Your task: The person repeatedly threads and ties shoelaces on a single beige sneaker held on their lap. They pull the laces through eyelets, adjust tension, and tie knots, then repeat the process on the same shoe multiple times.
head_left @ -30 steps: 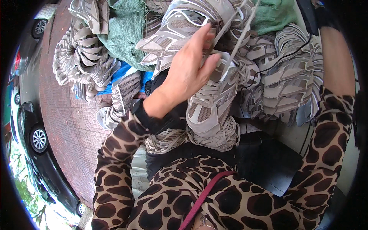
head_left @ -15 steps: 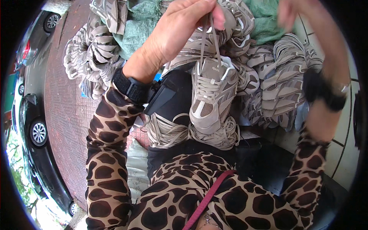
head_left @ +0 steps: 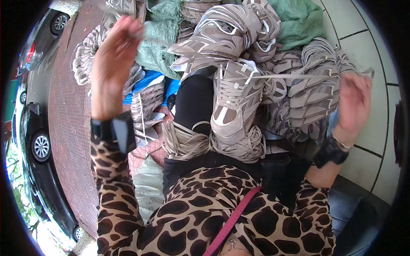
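A beige and grey-brown shoe upper (head_left: 237,102), partly laced, lies on my lap with its toe toward me. From its top eyelets a pale shoelace (head_left: 294,76) stretches sideways to my right hand (head_left: 355,102), whose fingers are closed on it. My left hand (head_left: 115,64) is raised at the left, level with the tongue or a little farther; its fingers are drawn together and blurred, with a faint streak of lace beside them. Two bundles of loose beige laces, a left one (head_left: 185,143) and a right one (head_left: 241,147), rest on my thighs.
Stacked uppers (head_left: 222,36) lie beyond my knees, with more piles at the right (head_left: 311,94) and left (head_left: 85,59). Green woven sacks (head_left: 160,38) stand among them. A blue sheet (head_left: 171,87) shows by my left knee. Parked cars (head_left: 42,158) are far left.
My hands have spread apart, the left one going left and toward me, the right one coming down toward me. The lace has gone from upright to stretched sideways. The shoe upper stays on my lap.
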`<action>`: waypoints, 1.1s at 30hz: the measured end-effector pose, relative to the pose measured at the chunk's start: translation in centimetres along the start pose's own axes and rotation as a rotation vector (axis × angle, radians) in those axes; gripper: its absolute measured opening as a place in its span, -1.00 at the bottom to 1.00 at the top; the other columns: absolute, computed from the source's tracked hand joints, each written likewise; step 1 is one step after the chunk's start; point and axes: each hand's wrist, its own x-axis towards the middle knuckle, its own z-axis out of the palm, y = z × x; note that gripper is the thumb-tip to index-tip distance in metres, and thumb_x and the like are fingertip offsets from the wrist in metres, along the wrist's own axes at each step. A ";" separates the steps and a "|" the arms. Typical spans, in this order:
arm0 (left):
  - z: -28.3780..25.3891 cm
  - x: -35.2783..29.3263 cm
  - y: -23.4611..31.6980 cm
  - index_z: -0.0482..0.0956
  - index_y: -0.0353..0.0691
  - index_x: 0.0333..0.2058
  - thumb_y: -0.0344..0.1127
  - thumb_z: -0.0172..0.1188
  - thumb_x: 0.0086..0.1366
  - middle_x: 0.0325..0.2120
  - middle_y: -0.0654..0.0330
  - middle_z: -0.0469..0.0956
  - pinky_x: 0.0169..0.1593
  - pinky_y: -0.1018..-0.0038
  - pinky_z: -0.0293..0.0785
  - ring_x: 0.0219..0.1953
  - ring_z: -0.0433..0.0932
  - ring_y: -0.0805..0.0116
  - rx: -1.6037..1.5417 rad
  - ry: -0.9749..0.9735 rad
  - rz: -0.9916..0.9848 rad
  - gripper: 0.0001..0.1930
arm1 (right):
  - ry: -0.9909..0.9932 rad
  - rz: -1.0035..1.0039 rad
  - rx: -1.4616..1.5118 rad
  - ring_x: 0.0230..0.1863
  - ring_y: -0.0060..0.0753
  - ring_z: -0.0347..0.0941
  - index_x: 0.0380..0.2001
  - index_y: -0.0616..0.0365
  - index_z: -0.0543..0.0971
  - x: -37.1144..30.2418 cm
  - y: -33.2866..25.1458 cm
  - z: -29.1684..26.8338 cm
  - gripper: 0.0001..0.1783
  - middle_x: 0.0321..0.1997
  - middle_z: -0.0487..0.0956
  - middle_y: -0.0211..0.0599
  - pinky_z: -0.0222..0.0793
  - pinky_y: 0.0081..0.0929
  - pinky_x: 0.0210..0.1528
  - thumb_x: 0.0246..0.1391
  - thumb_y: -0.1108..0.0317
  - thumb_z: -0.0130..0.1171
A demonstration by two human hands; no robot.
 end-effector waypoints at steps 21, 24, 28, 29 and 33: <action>-2.5 -6.4 -16.6 0.56 -0.38 -0.07 -0.48 0.04 0.37 -0.35 0.24 0.68 -0.54 0.70 0.26 -0.58 0.33 0.73 0.944 -0.022 -0.172 -0.79 | -0.359 0.459 -1.390 -0.58 -0.61 0.29 -0.52 0.30 0.57 -4.9 16.5 -2.7 -0.71 -0.68 0.43 -0.37 0.22 -0.50 -0.47 0.18 0.32 0.08; -1.7 -5.0 -17.4 0.61 -0.38 -0.18 -0.39 0.12 0.38 -0.47 0.29 0.65 -0.53 0.65 0.27 -0.56 0.35 0.72 1.090 -0.118 -0.207 -0.82 | -0.380 0.529 -1.373 -0.61 -0.60 0.26 -0.56 0.30 0.56 -3.9 17.1 -3.3 -0.69 -0.71 0.39 -0.35 0.20 -0.47 -0.49 0.17 0.29 0.09; -1.0 -4.2 -17.8 0.64 -0.31 -0.24 -0.30 0.15 0.38 -0.61 0.30 0.58 -0.51 0.56 0.33 -0.60 0.37 0.63 1.196 -0.148 -0.221 -0.81 | -0.366 0.574 -1.405 -0.62 -0.49 0.31 -0.57 0.31 0.54 -2.9 17.1 -3.2 -0.69 -0.70 0.41 -0.29 0.20 -0.42 -0.49 0.15 0.31 0.09; -1.0 -4.2 -17.7 0.64 -0.29 -0.25 -0.29 0.17 0.36 -0.62 0.26 0.57 -0.50 0.54 0.35 -0.61 0.40 0.57 1.273 -0.165 -0.171 -0.81 | -0.372 0.577 -1.421 -0.62 -0.44 0.34 -0.57 0.31 0.53 -2.7 17.2 -3.1 -0.70 -0.69 0.43 -0.26 0.21 -0.39 -0.50 0.14 0.31 0.10; -1.0 -4.2 -17.4 0.65 -0.25 -0.31 -0.26 0.21 0.28 -0.60 0.09 0.57 -0.45 0.40 0.43 -0.59 0.54 0.27 1.477 -0.178 -0.018 -0.83 | -0.532 0.063 -1.840 -0.51 -0.17 0.46 -0.59 0.23 0.50 -3.3 18.2 -1.2 -0.81 -0.58 0.48 -0.24 0.31 -0.29 -0.44 0.02 0.36 0.16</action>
